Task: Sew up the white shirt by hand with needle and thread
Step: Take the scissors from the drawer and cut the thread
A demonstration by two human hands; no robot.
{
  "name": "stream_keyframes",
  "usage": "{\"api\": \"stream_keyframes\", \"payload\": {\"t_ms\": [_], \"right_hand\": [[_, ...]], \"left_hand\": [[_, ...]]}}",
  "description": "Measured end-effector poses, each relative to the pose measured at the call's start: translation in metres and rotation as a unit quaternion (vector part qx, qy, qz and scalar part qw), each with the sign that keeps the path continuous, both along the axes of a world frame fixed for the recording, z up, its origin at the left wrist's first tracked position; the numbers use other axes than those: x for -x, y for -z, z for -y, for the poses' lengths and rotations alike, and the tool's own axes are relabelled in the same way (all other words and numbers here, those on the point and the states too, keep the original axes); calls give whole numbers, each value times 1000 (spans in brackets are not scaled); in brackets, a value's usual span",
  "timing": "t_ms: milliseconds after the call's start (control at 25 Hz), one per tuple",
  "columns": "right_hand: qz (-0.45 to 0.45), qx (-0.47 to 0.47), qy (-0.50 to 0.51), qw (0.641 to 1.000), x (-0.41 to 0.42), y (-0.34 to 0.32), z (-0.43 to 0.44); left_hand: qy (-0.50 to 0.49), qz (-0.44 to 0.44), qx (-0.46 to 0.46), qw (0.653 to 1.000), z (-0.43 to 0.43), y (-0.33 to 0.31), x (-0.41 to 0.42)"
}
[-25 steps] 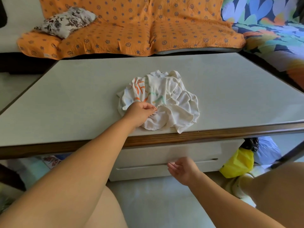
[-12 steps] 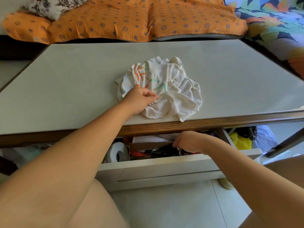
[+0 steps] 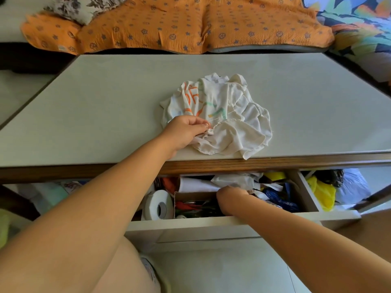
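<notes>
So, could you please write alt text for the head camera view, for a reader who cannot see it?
A person's left hand pinches a crumpled white shirt lying on a pale table. Their right hand reaches into the open, cluttered drawer below, which also holds a white roll.

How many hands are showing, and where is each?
2. The left hand pinches the white shirt on the table; the right hand reaches into the open drawer, its grasp hidden from view.
</notes>
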State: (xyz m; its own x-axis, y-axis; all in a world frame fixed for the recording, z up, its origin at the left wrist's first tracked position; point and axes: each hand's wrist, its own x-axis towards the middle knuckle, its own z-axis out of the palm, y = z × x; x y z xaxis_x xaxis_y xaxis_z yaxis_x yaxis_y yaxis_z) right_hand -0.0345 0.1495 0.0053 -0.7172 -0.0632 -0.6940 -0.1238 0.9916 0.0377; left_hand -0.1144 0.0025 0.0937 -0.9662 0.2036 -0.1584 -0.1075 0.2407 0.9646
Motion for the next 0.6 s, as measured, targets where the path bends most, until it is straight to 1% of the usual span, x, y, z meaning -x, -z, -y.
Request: {"api": "stream_keyframes", "payload": {"t_ms": [80, 160, 240, 320, 480, 600], "right_hand": [[-7, 4, -9, 1000, 3, -7, 1], [-42, 30, -15, 999, 4, -17, -1], [-73, 73, -17, 995, 9, -22, -5], [-70, 85, -19, 994, 9, -23, -9], [-42, 61, -31, 997, 10, -9, -11], [-44, -8, -94, 995, 8, -7, -3]], "left_hand": [[-22, 45, -80, 996, 4, -1, 1], [-38, 77, -123, 989, 7, -3, 4], [-54, 73, -116, 989, 6, -6, 6], [-72, 53, -109, 990, 2, -8, 11], [-75, 52, -152, 984, -6, -9, 14], [-73, 51, -179, 980, -7, -8, 10]]}}
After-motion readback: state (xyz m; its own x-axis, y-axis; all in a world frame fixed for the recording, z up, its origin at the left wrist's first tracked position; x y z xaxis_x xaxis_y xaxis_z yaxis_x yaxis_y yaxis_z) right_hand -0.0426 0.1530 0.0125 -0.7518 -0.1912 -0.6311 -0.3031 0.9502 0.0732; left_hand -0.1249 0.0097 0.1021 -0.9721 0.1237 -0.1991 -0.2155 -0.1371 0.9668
